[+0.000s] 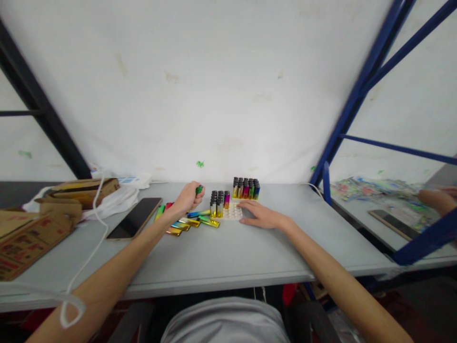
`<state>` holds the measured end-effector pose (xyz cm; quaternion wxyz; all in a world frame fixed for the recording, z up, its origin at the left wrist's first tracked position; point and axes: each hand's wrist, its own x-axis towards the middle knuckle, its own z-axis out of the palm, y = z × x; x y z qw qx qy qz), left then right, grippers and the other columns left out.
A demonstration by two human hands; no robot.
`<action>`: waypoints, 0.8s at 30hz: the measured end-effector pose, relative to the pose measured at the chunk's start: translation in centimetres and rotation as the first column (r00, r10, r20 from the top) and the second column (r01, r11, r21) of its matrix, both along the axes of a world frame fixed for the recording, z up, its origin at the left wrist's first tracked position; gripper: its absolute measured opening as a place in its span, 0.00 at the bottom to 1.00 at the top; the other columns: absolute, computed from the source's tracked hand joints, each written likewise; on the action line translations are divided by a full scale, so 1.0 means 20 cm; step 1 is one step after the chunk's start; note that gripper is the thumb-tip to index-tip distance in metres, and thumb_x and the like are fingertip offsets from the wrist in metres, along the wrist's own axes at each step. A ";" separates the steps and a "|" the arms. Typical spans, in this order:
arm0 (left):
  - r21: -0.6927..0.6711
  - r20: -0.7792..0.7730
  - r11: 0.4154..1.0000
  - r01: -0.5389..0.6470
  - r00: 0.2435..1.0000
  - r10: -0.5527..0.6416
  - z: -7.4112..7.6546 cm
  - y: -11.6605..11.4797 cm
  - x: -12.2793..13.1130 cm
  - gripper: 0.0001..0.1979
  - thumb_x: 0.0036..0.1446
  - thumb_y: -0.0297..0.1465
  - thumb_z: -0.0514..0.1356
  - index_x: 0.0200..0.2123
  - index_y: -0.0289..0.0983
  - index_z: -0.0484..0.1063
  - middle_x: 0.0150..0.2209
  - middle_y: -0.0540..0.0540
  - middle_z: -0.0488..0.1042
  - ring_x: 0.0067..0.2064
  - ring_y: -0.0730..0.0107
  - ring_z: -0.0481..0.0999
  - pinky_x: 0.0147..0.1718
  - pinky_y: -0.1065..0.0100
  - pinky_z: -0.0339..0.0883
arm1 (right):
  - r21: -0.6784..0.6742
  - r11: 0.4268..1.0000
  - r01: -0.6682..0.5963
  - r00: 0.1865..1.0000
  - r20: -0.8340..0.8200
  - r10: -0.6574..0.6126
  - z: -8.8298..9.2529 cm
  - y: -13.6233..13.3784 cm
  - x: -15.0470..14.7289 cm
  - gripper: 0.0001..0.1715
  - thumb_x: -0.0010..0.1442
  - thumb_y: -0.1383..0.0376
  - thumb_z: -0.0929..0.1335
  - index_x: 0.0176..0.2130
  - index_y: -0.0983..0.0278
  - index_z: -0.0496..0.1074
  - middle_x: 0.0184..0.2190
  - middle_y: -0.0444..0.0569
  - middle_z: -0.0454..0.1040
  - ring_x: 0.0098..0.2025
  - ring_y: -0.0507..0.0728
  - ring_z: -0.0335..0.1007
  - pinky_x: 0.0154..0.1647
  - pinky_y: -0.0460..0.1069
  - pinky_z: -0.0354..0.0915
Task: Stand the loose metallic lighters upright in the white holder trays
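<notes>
My left hand (188,197) is closed around a green lighter (199,189), held upright just left of a white tray (233,213). Several dark-capped lighters (219,201) stand in the tray's left part. My right hand (260,214) lies flat with fingers stretched out against the tray's right side. More colourful lighters (189,222) lie loose on the grey table (228,252) below my left hand. A second block of upright lighters (246,188) stands behind the tray.
A dark phone (134,217) lies left of the loose lighters. Cardboard boxes (32,228), a white bag and a white cable sit at the far left. A blue frame (342,128) divides off another table at right, where another person's hand (437,200) shows.
</notes>
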<state>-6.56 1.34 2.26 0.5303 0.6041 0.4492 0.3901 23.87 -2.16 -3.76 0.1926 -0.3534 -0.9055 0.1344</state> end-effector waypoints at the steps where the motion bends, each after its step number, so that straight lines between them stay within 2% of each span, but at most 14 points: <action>1: -0.006 0.006 1.000 0.001 1.000 -0.001 0.00 0.00 0.00 0.18 0.57 0.40 0.48 0.18 0.41 0.52 0.14 0.56 0.44 0.16 0.79 0.39 0.14 0.75 0.34 | -0.002 1.000 0.003 1.000 0.001 -0.003 0.00 0.00 0.00 0.33 0.69 0.52 0.68 0.65 0.66 0.64 0.65 0.62 0.67 0.68 0.67 0.63 0.71 0.65 0.58; 6: -0.041 0.101 0.999 -0.015 0.995 0.019 0.00 0.02 0.02 0.24 0.62 0.49 0.48 0.20 0.41 0.54 0.14 0.58 0.44 0.15 0.81 0.39 0.13 0.76 0.35 | -0.005 1.000 0.007 1.000 0.013 -0.007 0.00 0.00 0.00 0.33 0.69 0.52 0.68 0.66 0.65 0.64 0.66 0.61 0.66 0.68 0.66 0.62 0.72 0.64 0.57; 9: 0.003 0.234 1.000 0.028 0.972 -0.028 0.02 0.01 0.03 0.23 0.61 0.53 0.52 0.26 0.40 0.60 0.15 0.59 0.49 0.14 0.79 0.46 0.12 0.76 0.43 | -0.003 1.000 0.004 1.000 0.012 -0.004 0.00 0.00 0.00 0.33 0.69 0.53 0.68 0.66 0.66 0.63 0.66 0.62 0.66 0.68 0.67 0.62 0.71 0.65 0.58; 12: 0.122 0.323 0.989 0.078 0.939 -0.114 0.06 -0.03 0.05 0.15 0.60 0.46 0.59 0.35 0.41 0.62 0.18 0.59 0.57 0.16 0.76 0.56 0.14 0.75 0.52 | 0.003 1.000 -0.009 1.000 0.004 0.009 0.00 0.01 0.00 0.33 0.69 0.53 0.68 0.66 0.66 0.63 0.65 0.63 0.66 0.67 0.67 0.63 0.70 0.64 0.59; 15: 0.195 0.342 0.971 0.135 0.919 -0.197 0.08 -0.06 0.07 0.12 0.59 0.40 0.62 0.37 0.41 0.62 0.20 0.57 0.64 0.19 0.73 0.65 0.16 0.75 0.56 | 0.013 1.000 -0.014 1.000 0.009 0.013 0.00 0.01 0.00 0.33 0.70 0.53 0.68 0.66 0.66 0.63 0.64 0.62 0.67 0.67 0.66 0.64 0.70 0.63 0.59; 18: 0.278 0.295 0.952 0.124 0.933 -0.208 0.09 -0.09 0.10 0.12 0.60 0.41 0.63 0.38 0.38 0.67 0.28 0.51 0.73 0.26 0.70 0.73 0.22 0.70 0.66 | 0.018 1.000 -0.013 1.000 0.006 0.013 0.00 0.00 0.00 0.32 0.70 0.52 0.68 0.65 0.67 0.63 0.63 0.62 0.68 0.66 0.65 0.64 0.69 0.62 0.60; 20: 0.364 0.219 0.925 0.108 0.955 -0.198 0.10 -0.10 0.12 0.14 0.61 0.41 0.64 0.42 0.36 0.73 0.34 0.47 0.77 0.32 0.68 0.77 0.32 0.66 0.73 | 0.016 1.000 -0.011 1.000 0.004 0.011 0.00 0.00 0.00 0.32 0.70 0.52 0.68 0.65 0.66 0.64 0.63 0.62 0.68 0.66 0.66 0.65 0.69 0.63 0.61; 22: 0.452 0.108 0.884 0.118 0.977 -0.186 0.10 -0.11 0.15 0.16 0.61 0.41 0.65 0.46 0.35 0.76 0.39 0.43 0.80 0.39 0.64 0.80 0.43 0.62 0.74 | 0.013 1.000 -0.004 1.000 0.004 0.004 0.00 0.00 0.00 0.33 0.69 0.52 0.68 0.65 0.66 0.64 0.64 0.62 0.68 0.66 0.66 0.64 0.69 0.64 0.60; 24: 0.529 -0.010 0.835 0.150 0.985 -0.171 0.09 -0.11 0.16 0.16 0.61 0.41 0.65 0.47 0.36 0.78 0.43 0.41 0.81 0.46 0.60 0.80 0.48 0.60 0.73 | 0.007 1.000 0.001 1.000 0.006 -0.001 0.00 0.00 0.00 0.33 0.69 0.52 0.68 0.65 0.66 0.64 0.64 0.63 0.68 0.66 0.67 0.64 0.69 0.64 0.60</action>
